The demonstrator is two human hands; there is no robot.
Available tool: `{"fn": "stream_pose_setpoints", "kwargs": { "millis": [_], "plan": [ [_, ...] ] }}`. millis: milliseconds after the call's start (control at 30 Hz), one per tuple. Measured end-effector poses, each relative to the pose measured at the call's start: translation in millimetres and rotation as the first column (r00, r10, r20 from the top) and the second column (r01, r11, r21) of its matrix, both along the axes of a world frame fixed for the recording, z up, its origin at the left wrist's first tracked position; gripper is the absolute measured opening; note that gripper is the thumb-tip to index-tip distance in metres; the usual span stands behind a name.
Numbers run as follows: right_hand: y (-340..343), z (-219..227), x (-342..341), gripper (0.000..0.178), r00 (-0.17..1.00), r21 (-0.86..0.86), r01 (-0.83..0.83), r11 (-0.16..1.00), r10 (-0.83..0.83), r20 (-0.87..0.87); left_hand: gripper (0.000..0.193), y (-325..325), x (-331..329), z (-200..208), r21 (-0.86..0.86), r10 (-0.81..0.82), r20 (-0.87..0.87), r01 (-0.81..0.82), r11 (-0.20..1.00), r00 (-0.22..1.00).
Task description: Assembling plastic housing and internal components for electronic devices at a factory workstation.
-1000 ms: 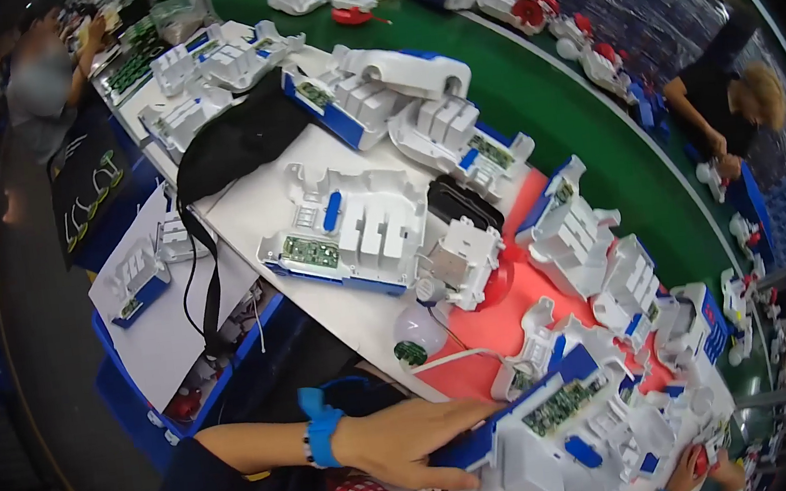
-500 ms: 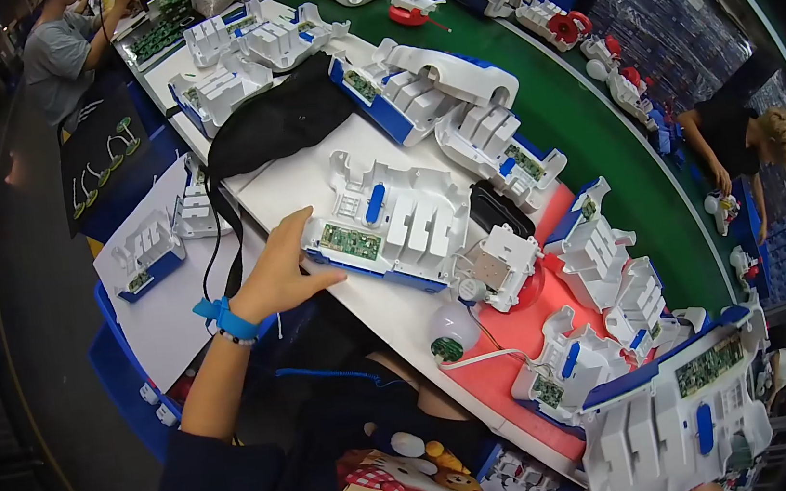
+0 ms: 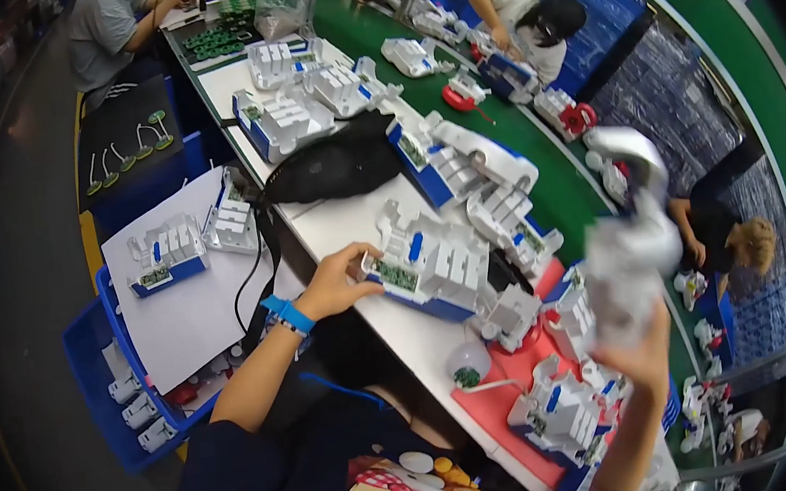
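My left hand [image 3: 339, 281] grips the left end of a white plastic housing half [image 3: 448, 263] with blue sides on the white tabletop, thumb and fingers at its corner. Inside that housing are a green circuit board [image 3: 396, 274], a blue strip and several upright ribs. At the right, my right hand [image 3: 640, 353] holds up a white plastic housing part [image 3: 622, 258], smeared by motion, with a curved, handle-like top. Below and left of it, another open housing half [image 3: 557, 411] lies on a red mat [image 3: 484, 410], near a clear round dome [image 3: 469, 363] with a small green board.
A black pouch [image 3: 335, 165] lies beyond the housing, with several housing halves [image 3: 291, 116] behind it. A green conveyor belt [image 3: 543, 199] carries more parts along the far side. Blue bins [image 3: 102, 376] stand at left under a white sheet [image 3: 170, 329]. Other people work nearby.
My right hand has come into full view, raising a white part over the belt side; the large housing at lower right has left that spot. My left hand stays at its housing. The view has shifted.
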State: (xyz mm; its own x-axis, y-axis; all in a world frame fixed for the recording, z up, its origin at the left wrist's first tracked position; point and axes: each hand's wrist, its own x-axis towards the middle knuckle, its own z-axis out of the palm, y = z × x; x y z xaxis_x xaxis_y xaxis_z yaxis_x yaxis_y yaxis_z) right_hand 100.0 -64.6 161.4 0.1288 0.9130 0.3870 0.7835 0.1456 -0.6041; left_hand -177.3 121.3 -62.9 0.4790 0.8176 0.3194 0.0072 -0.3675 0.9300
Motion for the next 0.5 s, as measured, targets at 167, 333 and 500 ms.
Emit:
{"fn": "stream_pose_setpoints", "kwargs": {
  "millis": [167,333,500],
  "plan": [
    [100,-33,-39,0.075,0.867,-0.129,-0.185,0.974,0.223,0.445,0.049,5,14,5,-0.069,-0.06,0.147,0.071,0.995,0.987],
    [123,-68,-61,0.074,0.75,-0.256,-0.21,0.944,0.323,0.577,0.054,7,14,1,-0.184,-0.062,0.206,0.101,0.978,0.977],
    [125,-80,-50,0.077,0.796,-0.337,-0.154,0.929,0.318,0.514,0.054,5,13,0,-0.217,-0.011,0.211,0.058,0.975,0.977]
  ]
}}
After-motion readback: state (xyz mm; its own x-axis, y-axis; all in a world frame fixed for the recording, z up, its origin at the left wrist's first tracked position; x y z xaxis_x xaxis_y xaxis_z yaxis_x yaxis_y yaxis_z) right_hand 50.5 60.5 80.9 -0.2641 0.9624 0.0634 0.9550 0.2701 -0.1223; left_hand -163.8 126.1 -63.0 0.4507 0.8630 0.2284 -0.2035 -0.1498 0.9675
